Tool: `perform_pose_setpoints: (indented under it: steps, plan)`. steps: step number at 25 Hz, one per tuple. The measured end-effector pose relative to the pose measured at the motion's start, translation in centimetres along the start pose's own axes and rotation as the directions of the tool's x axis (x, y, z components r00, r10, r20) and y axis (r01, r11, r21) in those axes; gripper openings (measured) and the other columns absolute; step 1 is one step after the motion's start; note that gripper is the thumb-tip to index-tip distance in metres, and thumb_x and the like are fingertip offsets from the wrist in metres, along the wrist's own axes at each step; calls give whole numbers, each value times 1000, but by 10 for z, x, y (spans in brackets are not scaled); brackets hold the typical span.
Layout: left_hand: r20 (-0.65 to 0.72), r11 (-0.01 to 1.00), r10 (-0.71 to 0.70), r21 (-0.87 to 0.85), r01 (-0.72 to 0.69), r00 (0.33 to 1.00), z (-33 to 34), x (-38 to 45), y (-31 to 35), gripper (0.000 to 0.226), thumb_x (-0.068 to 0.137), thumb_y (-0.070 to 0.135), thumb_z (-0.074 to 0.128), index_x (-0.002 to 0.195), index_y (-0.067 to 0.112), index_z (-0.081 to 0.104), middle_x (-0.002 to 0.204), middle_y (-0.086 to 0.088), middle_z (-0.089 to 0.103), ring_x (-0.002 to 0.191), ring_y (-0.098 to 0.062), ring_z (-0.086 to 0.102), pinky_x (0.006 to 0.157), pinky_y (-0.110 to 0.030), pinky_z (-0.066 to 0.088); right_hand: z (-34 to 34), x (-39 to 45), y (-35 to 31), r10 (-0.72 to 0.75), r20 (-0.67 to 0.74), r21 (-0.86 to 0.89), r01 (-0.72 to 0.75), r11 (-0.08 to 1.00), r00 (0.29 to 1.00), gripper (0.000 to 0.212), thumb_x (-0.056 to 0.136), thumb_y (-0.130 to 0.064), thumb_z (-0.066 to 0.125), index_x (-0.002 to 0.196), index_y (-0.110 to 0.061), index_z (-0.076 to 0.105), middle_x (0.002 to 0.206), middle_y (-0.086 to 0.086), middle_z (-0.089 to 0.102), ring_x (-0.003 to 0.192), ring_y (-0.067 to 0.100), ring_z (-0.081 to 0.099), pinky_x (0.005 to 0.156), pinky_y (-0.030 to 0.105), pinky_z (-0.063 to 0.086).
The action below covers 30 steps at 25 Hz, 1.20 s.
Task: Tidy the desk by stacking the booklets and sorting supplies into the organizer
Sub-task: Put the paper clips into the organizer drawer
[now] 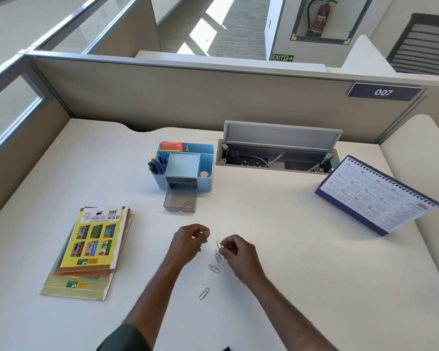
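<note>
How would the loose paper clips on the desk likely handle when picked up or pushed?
The paper clips are thin bent wire, so probably very light and stiff. Lying flat on the smooth desk, they would likely slide, not roll. The right hand pinches one at its fingertips.

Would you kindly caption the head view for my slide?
Right hand pinches a paper clip; three lie loose before the blue organizer's open drawer.

Blue organizer [203,182] at twelve o'clock, clear drawer [180,202] pulled open; stacked booklets [91,247] at nine; silver paper clips [213,268] scattered at centre.
</note>
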<state>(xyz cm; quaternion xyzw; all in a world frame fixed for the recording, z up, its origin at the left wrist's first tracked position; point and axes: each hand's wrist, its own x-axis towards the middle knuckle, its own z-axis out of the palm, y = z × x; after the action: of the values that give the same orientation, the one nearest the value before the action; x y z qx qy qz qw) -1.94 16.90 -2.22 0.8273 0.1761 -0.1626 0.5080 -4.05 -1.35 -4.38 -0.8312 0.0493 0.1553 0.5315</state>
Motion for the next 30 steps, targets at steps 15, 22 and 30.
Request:
perform_pose_setpoints:
  steps: [15, 22, 30]
  plan:
    - [163, 967, 29, -256, 14, 986, -28, -5, 14, 11, 93, 10, 67, 100, 4, 73, 88, -10, 78, 73, -19, 70, 65, -29, 52, 9, 19, -36, -84, 45, 101, 79, 992, 995, 24, 85, -23, 75, 96, -27, 54, 80, 1, 69, 70, 12, 63, 70, 30, 53]
    - [-255, 975, -115, -213, 61, 960, -51, 45, 11, 7, 93, 16, 67, 92, 14, 74, 75, -12, 69, 58, -19, 54, 48, -25, 43, 23, 9, -6, -62, 0, -225, 61, 973, 998, 22, 90, -21, 63, 112, -24, 63, 95, -6, 61, 79, 8, 60, 74, 27, 49]
    - [-305, 939, -341, -61, 339, 889, -62, 123, 24, 11, 84, 12, 70, 79, 8, 62, 80, -11, 68, 76, -26, 66, 76, -33, 60, 26, 2, 11, -107, 127, -629, 163, 760, 986, 13, 88, -22, 52, 101, -23, 53, 105, -2, 45, 102, 20, 48, 72, 32, 46]
